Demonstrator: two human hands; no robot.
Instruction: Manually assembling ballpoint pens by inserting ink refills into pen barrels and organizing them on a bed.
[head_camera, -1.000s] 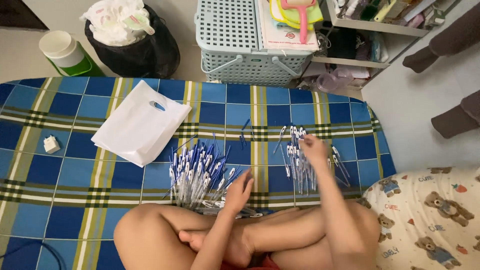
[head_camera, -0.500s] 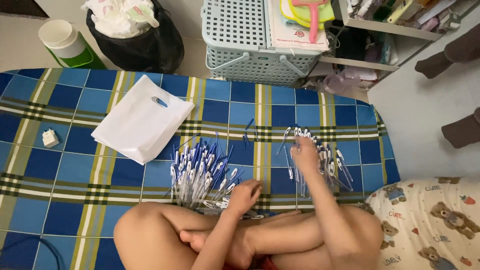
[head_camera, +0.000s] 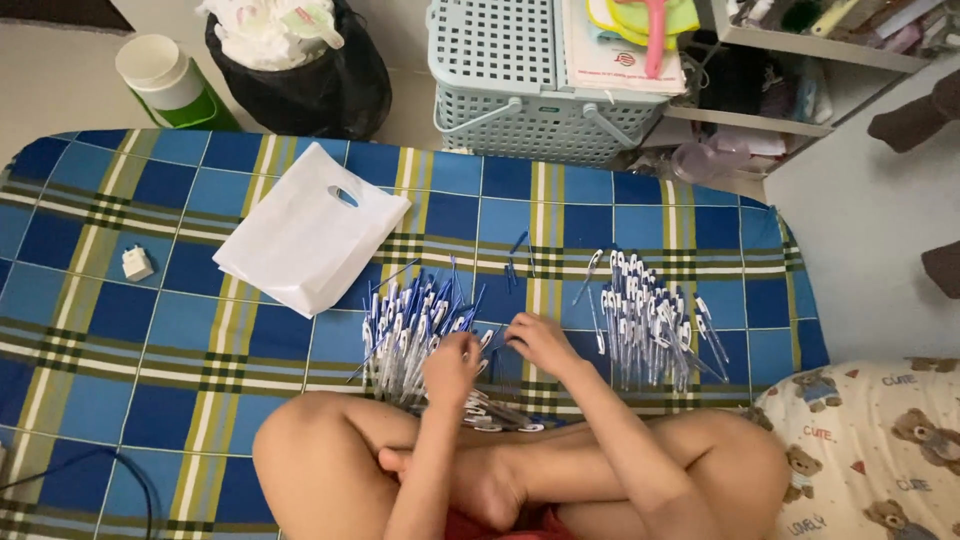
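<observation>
Both hands meet over the blue checked mattress (head_camera: 120, 330): the left hand (head_camera: 452, 366) covers the near edge of a heap of blue-and-white plastic pens (head_camera: 410, 325), its fingers hidden, grip unclear. The right hand (head_camera: 540, 342) curls beside it, whether clamped on a pen I cannot tell. A second pen pile (head_camera: 645, 320) lies right of them.

A white plastic bag (head_camera: 305, 238) is lying on my blue checked blanket (head_camera: 120, 330), a small white plug (head_camera: 136, 263) sitting left of it, a grey basket (head_camera: 520, 80) standing beyond.
</observation>
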